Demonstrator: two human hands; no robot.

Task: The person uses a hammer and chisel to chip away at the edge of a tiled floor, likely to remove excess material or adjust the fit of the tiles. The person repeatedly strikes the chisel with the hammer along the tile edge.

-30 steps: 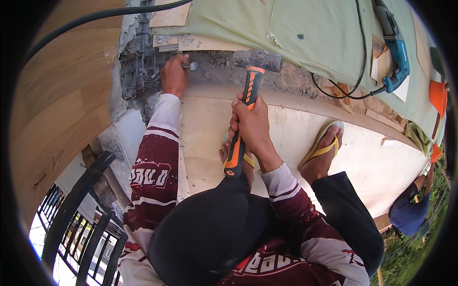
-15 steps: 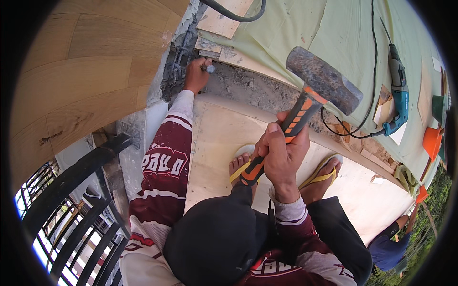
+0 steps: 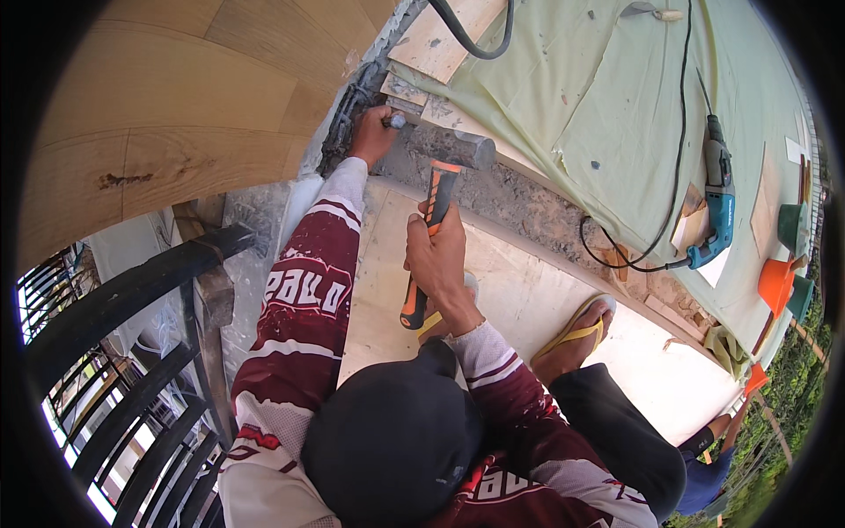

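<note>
My left hand (image 3: 373,139) grips a short steel chisel (image 3: 396,121) in the broken concrete channel (image 3: 519,185), beside exposed steel bars (image 3: 350,113) at the foot of a wood-finished surface (image 3: 185,79). My right hand (image 3: 435,264) is closed around the black-and-orange handle of a sledgehammer (image 3: 441,187). Its grey head (image 3: 471,150) is just right of the chisel's end; whether they touch I cannot tell.
Green sheeting (image 3: 598,88) holds a teal power drill (image 3: 717,211), cable, trowel (image 3: 642,12) and offcuts. Orange (image 3: 775,283) and green containers sit right. Light boards (image 3: 387,220) lie under my sandalled feet. A black railing (image 3: 123,290) runs lower left. Another person (image 3: 704,471) is at lower right.
My right hand raised the hammer half a second ago and has now swung it down leftward toward the chisel. The view has shifted; my left hand still grips the chisel.
</note>
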